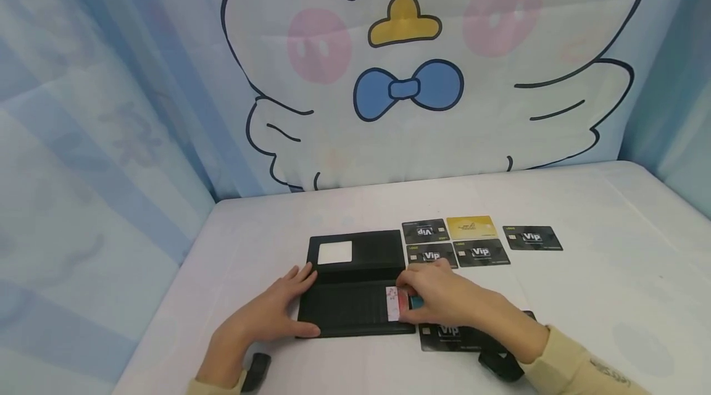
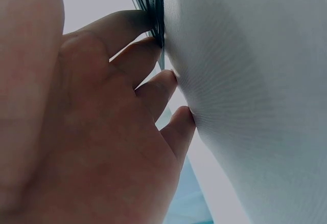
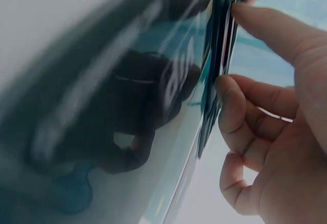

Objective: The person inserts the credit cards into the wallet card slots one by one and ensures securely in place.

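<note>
A black wallet (image 1: 344, 311) lies unfolded on the white table, a pale window in its upper flap. My left hand (image 1: 272, 305) rests at its left edge, thumb near the lower corner and fingers spread toward the fold. In the left wrist view, the left hand's (image 2: 112, 111) fingertips touch the wallet's edge and the table cloth. At the wallet's right side, my right hand (image 1: 444, 296) pinches a pink-and-white card (image 1: 392, 303) lying over the lower flap. A teal bit shows beneath that hand. In the right wrist view, thumb and index finger meet the stack's edge.
Black Vip cards (image 1: 481, 253) and a gold card (image 1: 472, 228) lie in a group above the right hand. Another black card (image 1: 532, 238) is farther right. A large black Vip card (image 1: 436, 338) sits partly under the right forearm. A patterned curtain (image 1: 411, 148) hangs behind the table.
</note>
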Demonstrator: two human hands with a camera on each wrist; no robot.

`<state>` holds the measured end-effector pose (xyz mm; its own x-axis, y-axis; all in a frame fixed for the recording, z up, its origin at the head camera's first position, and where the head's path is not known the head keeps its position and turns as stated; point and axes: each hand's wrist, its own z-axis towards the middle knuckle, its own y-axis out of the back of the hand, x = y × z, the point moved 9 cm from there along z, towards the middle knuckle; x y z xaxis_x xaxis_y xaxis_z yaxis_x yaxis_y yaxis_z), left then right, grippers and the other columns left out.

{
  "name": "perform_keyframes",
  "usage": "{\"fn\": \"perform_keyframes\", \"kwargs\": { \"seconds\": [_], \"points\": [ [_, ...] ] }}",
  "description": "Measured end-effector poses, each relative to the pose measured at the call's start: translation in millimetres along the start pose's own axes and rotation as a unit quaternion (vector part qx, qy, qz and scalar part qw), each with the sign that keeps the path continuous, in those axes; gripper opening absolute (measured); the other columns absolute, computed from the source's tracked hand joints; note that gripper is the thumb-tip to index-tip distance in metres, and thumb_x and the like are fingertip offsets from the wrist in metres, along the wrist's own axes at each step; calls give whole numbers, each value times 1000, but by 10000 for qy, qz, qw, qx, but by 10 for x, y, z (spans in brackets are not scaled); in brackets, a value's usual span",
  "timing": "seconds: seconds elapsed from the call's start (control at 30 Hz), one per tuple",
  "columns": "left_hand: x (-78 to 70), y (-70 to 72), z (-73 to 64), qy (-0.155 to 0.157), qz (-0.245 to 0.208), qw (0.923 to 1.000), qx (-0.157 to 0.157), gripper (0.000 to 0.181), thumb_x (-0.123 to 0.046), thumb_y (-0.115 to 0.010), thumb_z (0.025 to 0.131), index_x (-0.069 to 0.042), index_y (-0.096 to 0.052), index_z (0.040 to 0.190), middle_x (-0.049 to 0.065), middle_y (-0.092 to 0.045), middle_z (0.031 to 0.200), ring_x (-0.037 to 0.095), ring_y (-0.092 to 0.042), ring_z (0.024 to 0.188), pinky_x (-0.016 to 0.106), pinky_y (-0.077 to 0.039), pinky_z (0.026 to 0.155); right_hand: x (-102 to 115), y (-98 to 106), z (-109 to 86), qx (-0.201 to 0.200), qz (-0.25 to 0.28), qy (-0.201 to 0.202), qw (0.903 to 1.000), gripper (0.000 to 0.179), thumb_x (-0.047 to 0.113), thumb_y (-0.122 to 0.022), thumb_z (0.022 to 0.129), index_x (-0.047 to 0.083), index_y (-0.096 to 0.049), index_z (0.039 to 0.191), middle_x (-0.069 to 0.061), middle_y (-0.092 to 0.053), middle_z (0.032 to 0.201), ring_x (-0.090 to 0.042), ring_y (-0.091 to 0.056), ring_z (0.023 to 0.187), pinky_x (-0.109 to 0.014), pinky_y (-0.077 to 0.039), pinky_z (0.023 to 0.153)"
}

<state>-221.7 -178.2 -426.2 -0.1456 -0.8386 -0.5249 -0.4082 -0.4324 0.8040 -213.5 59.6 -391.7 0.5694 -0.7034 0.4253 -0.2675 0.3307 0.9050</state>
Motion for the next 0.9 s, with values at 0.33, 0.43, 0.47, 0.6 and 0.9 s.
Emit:
{"fn": "perform_keyframes", "kwargs": {
  "seconds": [0.33, 0.43, 0.47, 0.6, 0.9],
  "points": [
    [1, 0, 0, -13, 18, 10000, 7, 103, -47, -90, 72, -13, -41, 156, 2, -25, 166, 35, -14, 152, 64, -24, 115, -290, 176, -211, -61, 517, -142, 9985, 44, 37, -81, 86, 10, -68, 119, 12, -59, 94, -9, -54, 84, -40, -49, 80],
    [7, -4, 2, -33, 13, 10000, 14, 103, -47, -90, 72, -13, -41, 156, 3, -24, 166, 35, -13, 152, 64, -24, 115, -354, 217, -279, -81, 485, -232, 9985, 44, 37, -81, 86, 11, -68, 119, 11, -59, 96, -9, -53, 84, -34, -51, 75],
    [9, -3, 1, -36, 10, 10000, 13, 103, -47, -90, 72, -13, -41, 156, 3, -25, 165, 35, -13, 152, 65, -24, 115, -375, 232, -300, -84, 466, -297, 9984, 44, 38, -81, 86, 12, -69, 120, 11, -59, 96, -9, -53, 84, -34, -50, 75],
    [9, 4, 2, -62, -3, 10000, 4, 103, -47, -90, 72, -12, -41, 156, 3, -25, 165, 35, -13, 152, 64, -23, 115, -455, 277, -380, -106, 362, -547, 9978, 46, 39, -82, 83, 14, -69, 119, 11, -60, 98, -10, -54, 86, -41, -49, 81],
    [15, -2, 6, -70, -40, 10000, 32, 103, -47, -90, 72, -12, -40, 156, 3, -24, 166, 36, -13, 152, 65, -22, 115, -640, 278, -489, -46, 100, -870, 9962, 46, 38, -85, 80, 15, -70, 117, 9, -61, 103, -11, -51, 87, -41, -45, 79]
  ]
}}
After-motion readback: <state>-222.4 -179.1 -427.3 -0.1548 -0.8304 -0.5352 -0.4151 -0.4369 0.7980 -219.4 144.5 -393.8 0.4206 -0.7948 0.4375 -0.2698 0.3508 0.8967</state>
